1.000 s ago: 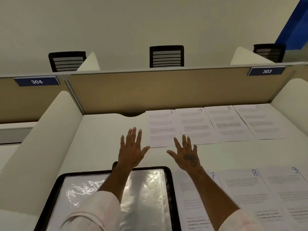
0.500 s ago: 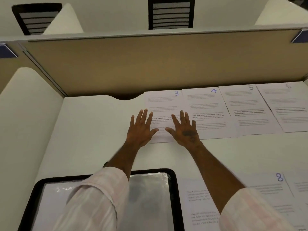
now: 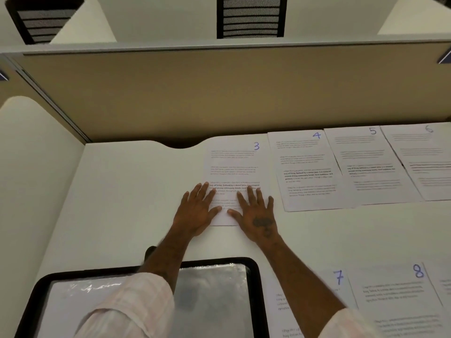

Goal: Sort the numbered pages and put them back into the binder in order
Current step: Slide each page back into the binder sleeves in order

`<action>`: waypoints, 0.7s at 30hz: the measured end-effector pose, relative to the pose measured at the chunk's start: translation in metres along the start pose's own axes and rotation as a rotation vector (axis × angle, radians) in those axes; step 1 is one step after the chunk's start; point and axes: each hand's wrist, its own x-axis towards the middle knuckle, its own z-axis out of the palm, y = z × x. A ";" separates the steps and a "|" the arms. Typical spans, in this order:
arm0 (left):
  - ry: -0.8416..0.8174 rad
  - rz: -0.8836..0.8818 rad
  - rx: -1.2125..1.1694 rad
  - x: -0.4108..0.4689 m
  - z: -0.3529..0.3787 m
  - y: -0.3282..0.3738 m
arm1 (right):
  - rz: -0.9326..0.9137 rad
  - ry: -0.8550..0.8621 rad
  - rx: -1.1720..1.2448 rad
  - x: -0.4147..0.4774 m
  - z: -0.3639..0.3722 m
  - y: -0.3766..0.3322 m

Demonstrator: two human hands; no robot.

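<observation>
I see a white tabletop [image 3: 117, 196] backed by a tan partition [image 3: 219, 93]; beyond it, a black slatted chair [image 3: 251, 18].

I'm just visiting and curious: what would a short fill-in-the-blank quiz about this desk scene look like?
The left hand and right hand both press flat on the page numbered ___.
The sheet between it and page 5 is numbered ___.
In the near row, page 7 lies between the binder and page ___.
Missing words: 3; 4; 8.

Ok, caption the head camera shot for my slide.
Left hand and right hand rest flat on page 3, open binder nearby.
</observation>
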 end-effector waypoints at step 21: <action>0.210 -0.741 -0.400 0.059 -0.022 0.050 | 0.613 0.043 0.602 0.070 -0.052 0.011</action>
